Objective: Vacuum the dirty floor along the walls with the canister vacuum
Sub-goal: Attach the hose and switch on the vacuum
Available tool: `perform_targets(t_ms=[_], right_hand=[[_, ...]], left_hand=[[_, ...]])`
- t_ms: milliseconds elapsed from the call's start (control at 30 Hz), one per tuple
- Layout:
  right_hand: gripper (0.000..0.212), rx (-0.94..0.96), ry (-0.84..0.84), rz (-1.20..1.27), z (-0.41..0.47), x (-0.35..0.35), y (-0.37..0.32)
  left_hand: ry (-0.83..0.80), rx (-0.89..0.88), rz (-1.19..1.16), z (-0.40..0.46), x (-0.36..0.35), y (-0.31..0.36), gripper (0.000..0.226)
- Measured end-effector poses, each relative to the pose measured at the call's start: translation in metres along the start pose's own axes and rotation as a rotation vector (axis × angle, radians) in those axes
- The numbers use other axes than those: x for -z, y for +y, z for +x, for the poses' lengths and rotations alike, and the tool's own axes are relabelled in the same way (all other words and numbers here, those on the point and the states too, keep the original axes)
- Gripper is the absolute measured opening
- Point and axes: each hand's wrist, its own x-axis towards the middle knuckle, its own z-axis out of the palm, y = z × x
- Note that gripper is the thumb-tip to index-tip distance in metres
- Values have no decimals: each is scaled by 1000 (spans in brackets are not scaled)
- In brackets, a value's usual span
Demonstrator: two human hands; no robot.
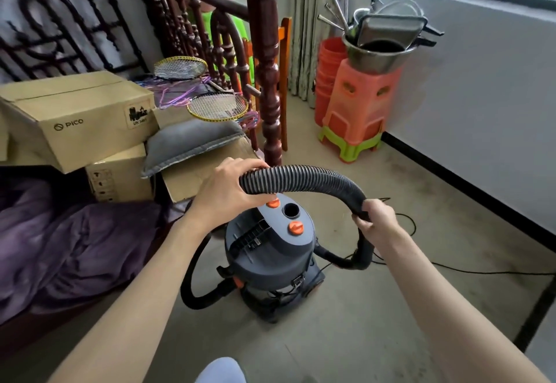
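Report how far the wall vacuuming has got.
Done: the canister vacuum stands on the floor, its cord trailing right. In hand: left hand and right hand both grip the black hose above it. Left: no nozzle is near the floor, and dark grime still lines the wall.

Left hand [224,190] hides the hose [301,178] end.
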Motion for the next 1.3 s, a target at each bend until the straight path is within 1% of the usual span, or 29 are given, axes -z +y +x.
perform_targets(t_ms=[67, 100, 133, 167, 267, 333, 400, 467, 533, 600, 667, 700, 767, 867, 1000, 1067, 1133, 1233, 1300], right_hand=[[25, -150, -34, 445, 0, 5, -4], [29, -248, -26, 637, -1, 7, -6], [31, -323, -25, 762, 1, 8, -5], [33, -370, -39, 835, 1, 8, -5], [32, -414, -8, 825, 10, 10, -3], [32, -400, -35, 808, 10, 11, -10], [26, -357, -66, 820, 7, 13, -18], [22, -335, -109, 856, 4, 14, -22], [21, -326, -150, 886, -4, 13, -23], [20, -324, -200, 906, -12, 10, -23], [14, -329, -283, 904, -18, 5, -20], [11, -329, -331, 898, -21, 2, -18], [9, -325, -409, 875, -25, -1, -16], [14, -285, -457, 821, -28, 3, -16], [32, -229, -448, 904, -24, 12, -19], [43, -223, -406, 985, -19, 16, -22], [53, -220, -330, 1059, -11, 21, -29], [55, -233, -186, 1116, 1, 27, -35], [54, -227, -215, 1069, -1, 24, -33]], left_hand=[[-13, 7, -23, -7, -2, 3, 50], [-21, 9, -47, -10, -3, 5, 48], [-26, 12, -74, -13, -3, 6, 46], [-29, 18, -96, -15, -3, 7, 46], [-28, 38, -116, -19, 0, 3, 48], [-29, 41, -75, -17, 2, -4, 49], [-21, 45, 8, -10, 2, -14, 49], [-45, 81, 143, -1, 1, -22, 49], [-107, 128, 285, 5, -7, -27, 49], [-193, 121, 350, 4, -25, -23, 52], [-277, 44, 325, 2, -49, -11, 58], [-294, -2, 292, 1, -62, -3, 61], [-275, -65, 225, 4, -82, 11, 63], [-248, -63, 145, 10, -95, 25, 56], [-255, -48, 40, 10, -95, 27, 47], [-244, -19, 3, 6, -91, 20, 45], [-237, 19, -17, 2, -83, 10, 44], [-278, 82, -19, -3, -71, -5, 45], [-380, 155, 3, -6, -66, -11, 47]])
